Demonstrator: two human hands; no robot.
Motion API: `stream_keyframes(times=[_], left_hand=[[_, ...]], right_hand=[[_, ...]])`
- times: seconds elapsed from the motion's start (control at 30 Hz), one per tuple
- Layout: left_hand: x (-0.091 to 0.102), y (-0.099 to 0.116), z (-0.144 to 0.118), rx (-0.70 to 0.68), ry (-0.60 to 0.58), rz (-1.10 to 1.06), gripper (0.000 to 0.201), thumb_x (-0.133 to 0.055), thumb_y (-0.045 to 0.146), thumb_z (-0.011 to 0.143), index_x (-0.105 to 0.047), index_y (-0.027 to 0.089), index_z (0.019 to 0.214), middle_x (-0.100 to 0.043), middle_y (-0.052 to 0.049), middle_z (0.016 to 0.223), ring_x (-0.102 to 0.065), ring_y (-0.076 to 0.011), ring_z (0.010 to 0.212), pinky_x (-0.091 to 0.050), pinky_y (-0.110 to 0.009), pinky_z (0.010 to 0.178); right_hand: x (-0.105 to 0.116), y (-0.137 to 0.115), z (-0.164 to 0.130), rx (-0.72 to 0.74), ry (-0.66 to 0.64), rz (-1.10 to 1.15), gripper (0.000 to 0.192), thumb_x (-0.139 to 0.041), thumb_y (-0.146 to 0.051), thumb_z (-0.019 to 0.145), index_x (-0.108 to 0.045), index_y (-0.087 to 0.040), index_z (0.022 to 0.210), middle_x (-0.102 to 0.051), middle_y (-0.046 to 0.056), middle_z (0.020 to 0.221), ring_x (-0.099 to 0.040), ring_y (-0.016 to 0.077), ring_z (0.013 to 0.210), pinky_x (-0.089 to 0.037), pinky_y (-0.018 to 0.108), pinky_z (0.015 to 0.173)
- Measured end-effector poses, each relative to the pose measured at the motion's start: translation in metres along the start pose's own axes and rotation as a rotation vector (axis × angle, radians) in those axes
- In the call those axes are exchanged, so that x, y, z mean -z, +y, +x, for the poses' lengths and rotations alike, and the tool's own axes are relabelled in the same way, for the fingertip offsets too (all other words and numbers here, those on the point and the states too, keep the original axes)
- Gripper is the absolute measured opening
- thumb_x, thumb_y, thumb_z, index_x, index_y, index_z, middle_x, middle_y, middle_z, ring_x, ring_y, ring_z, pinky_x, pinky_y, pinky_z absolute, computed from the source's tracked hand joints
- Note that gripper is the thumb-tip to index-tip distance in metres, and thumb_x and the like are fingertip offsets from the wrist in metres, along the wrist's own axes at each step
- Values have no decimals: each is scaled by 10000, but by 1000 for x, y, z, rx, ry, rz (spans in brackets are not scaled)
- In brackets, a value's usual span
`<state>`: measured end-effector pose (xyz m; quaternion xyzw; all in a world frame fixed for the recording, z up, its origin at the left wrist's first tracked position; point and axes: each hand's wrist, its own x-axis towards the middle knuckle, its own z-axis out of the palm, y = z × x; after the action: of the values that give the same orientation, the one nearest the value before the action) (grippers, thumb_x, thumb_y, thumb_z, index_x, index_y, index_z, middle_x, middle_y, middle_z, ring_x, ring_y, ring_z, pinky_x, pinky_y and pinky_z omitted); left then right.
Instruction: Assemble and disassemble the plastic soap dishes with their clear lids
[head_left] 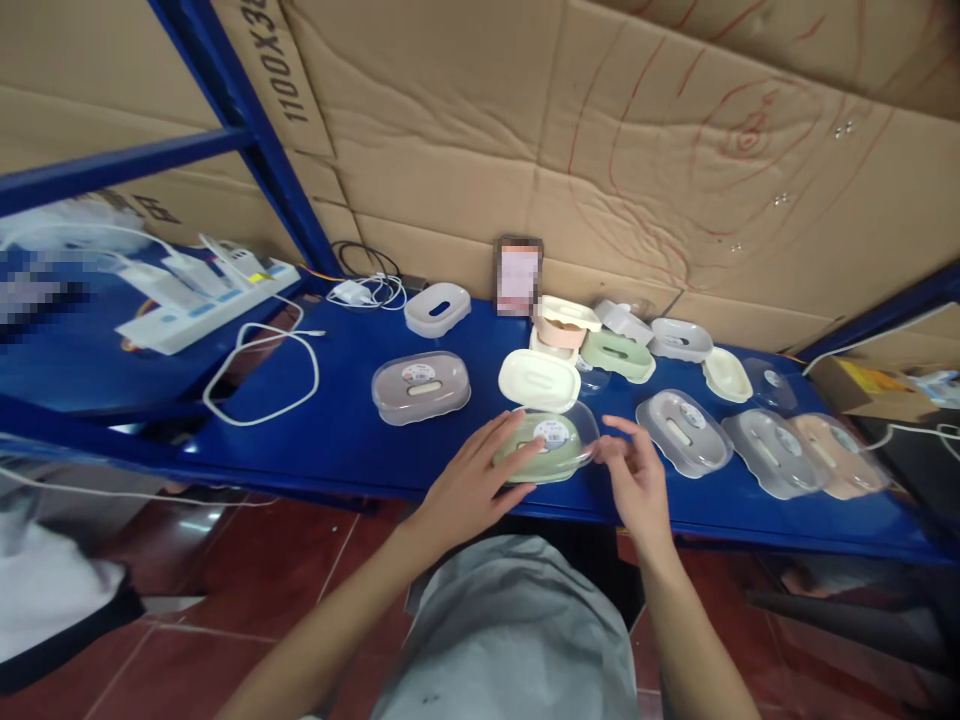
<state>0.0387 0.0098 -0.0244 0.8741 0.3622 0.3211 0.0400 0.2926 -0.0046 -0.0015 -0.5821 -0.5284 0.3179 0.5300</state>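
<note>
A green soap box (536, 462) with a clear lid (581, 425) and a round white label lies near the table's front edge. My left hand (476, 475) grips its left end, fingers reaching over the lid and thumb at the near side. At the lid's right end is my right hand (637, 475), fingers partly bent and apart, fingertips at the clear rim; whether they press on it I cannot tell. Just behind sits a cream oval tray (538, 378). A lidded grey soap box (420, 388) stands to the left, and another grey one (684, 432) to the right.
Farther right are a grey box (776, 455) and a peach box (840, 455), both lidded. Loose parts, including a green slotted tray (621, 355), cluster behind. A phone (517, 275) leans on the cardboard wall. A power strip (206, 308) and white cable (316, 375) lie left.
</note>
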Motion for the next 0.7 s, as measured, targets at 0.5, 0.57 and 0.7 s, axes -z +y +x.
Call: stream_keyframes(times=[0.5,0.57,0.7], left_hand=[[6,-13,-17,9,46,29,767,-708,410,1029,-357,283,1698,-440,-145,1722,-418,-330,1608,-488,-515,1256],[9,-16,-23,14,94,6,813,-744,402,1004,-347,291,1704,-455,-152,1710,-433,-334,1598,-495,-518,1250],[11,-21,-29,95,115,-41,871,-787,363,976,-324,331,1714,-383,-154,1751,-429,-358,1597,-508,-549,1231]], right_hand=[[-13,7,1,823,-496,-739,740,-637,-293,1066,-310,-297,1730,-384,113,1751,-321,313,1649,-462,542,1278],[-16,4,4,857,-523,-690,707,-615,-262,1077,-328,-312,1721,-423,95,1733,-322,299,1649,-467,540,1276],[-25,-1,12,898,-509,-616,595,-577,-243,1094,-445,-314,1669,-505,79,1681,-397,287,1614,-499,527,1253]])
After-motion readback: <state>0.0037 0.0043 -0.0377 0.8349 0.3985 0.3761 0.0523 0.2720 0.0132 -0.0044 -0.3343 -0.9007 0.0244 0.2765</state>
